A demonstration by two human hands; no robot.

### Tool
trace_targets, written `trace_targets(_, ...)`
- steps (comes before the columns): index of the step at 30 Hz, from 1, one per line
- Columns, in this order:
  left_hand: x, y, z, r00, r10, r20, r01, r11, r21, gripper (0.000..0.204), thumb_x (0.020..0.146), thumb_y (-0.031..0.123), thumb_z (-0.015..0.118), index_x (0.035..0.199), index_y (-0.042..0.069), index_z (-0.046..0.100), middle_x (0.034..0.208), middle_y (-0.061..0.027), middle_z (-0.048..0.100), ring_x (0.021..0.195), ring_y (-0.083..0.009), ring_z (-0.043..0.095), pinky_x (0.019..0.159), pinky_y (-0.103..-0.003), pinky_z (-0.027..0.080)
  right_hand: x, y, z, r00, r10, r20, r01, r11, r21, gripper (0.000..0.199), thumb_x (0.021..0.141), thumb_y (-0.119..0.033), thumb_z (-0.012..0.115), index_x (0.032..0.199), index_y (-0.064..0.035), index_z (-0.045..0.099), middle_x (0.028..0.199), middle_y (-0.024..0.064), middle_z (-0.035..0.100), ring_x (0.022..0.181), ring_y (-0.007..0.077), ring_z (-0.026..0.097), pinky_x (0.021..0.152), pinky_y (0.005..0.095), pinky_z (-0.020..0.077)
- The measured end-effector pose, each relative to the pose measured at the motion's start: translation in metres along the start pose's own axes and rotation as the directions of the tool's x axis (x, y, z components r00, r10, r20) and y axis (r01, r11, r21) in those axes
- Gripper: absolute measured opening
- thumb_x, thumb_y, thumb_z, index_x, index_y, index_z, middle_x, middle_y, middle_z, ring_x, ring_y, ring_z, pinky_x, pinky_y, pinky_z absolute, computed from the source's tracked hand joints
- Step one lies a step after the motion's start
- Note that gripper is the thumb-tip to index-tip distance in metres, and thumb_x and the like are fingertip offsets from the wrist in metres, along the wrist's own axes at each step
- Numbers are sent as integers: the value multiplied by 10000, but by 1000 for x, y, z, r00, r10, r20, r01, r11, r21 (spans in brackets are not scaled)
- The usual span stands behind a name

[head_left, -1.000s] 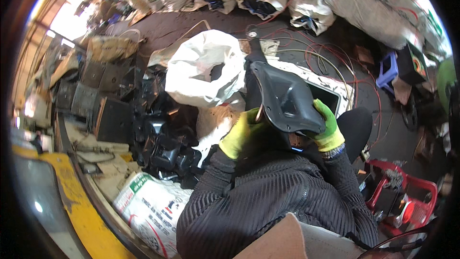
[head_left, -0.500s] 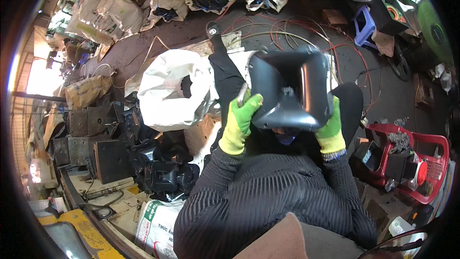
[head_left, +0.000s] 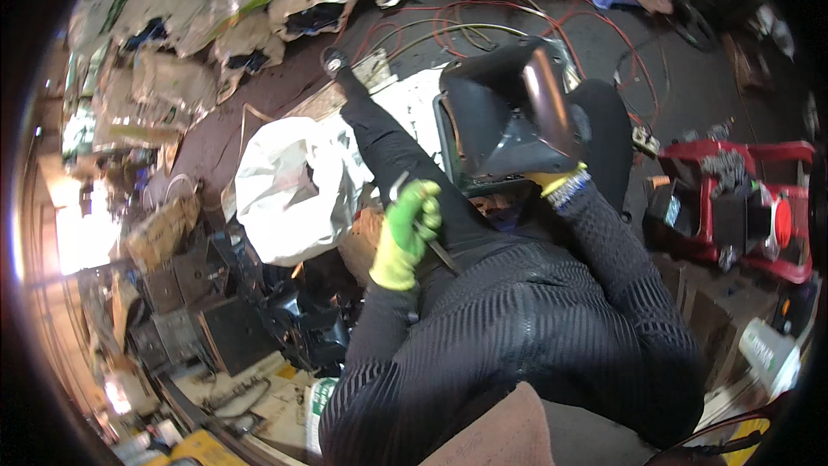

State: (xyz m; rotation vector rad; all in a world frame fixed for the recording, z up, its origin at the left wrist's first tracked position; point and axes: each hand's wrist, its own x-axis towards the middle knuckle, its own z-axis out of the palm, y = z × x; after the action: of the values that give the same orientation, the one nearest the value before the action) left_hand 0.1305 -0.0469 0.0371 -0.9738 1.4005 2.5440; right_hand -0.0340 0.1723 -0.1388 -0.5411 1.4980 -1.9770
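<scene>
1. Nearest the camera, below the black plastic housing (head_left: 509, 112), the person's two forearms in a dark ribbed sleeve rise from the lower edge and split toward it, one to each side.

2. Down and to the left of the housing, the left hand (head_left: 405, 237) in a green glove is curled shut around a thin metal tool (head_left: 431, 242). The tool's blade slants down to the right across the lap, its tip pointing away from the housing. This hand is apart from the housing, not touching it.

3. At the housing's lower right edge, the right hand (head_left: 561, 185) in a yellow-green glove props it from underneath. Only the cuff and knuckles show, so I cannot tell how the fingers lie, though they seem pressed against the shell. This is the nearer hand, and the only one in contact.

4. The housing itself is held up over the knees, tilted, its hollow side facing left toward the tool hand and its glossy back turned right. Its long axis runs roughly up and down.

5. Left of the housing, on the floor, an open white sack (head_left: 293, 190) sits beside the outstretched leg.

6. Right of the housing, well apart, stands a red plastic crate (head_left: 742, 198).

7. Beyond the housing, red and grey cables (head_left: 448, 26) loop over the floor before a row of filled sacks (head_left: 259, 9).
</scene>
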Motion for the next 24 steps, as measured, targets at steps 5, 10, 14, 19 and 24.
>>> trace_targets(5,-26,-68,-9,969,-229,-92,229,973,-14,164,977,182,565,1088,61,569,688,44,457,488,-37,367,431,-189,289,-5,15,6,997,-50,-66,44,995,-84,453,994,-237,534,1402,-69,432,1270,107,561,1169,217,554,1033,379,452)
trace_targets(10,-10,-41,-14,1000,24,14,-28,885,464,261,978,183,586,1191,33,595,738,18,555,590,-45,478,539,-193,391,-2,19,7,992,-77,-100,58,981,-184,472,989,-214,548,1418,-73,412,1275,106,553,1176,215,548,1038,371,450)
trace_targets(14,11,-28,-7,842,456,289,-473,365,802,307,965,137,604,1245,15,583,824,-39,645,720,-82,575,649,-245,474,-2,23,6,985,-122,-126,78,948,-309,490,985,-195,560,1432,-77,396,1279,105,547,1182,213,542,1042,365,449)
trace_targets(19,31,-36,0,789,445,425,-540,169,825,286,954,142,616,1213,22,619,934,-126,702,793,-184,670,721,-311,519,-5,37,-1,983,-76,-168,79,997,14,529,977,-187,578,1449,-80,364,1281,108,542,1186,206,539,1045,362,450)
trace_targets(24,51,-38,5,666,493,560,-592,-107,799,359,922,173,628,1279,136,622,832,-146,673,728,-322,667,641,-406,517,-5,40,0,992,-41,-123,56,991,119,543,970,-204,589,1449,-79,364,1288,107,539,1193,207,536,1051,364,446)
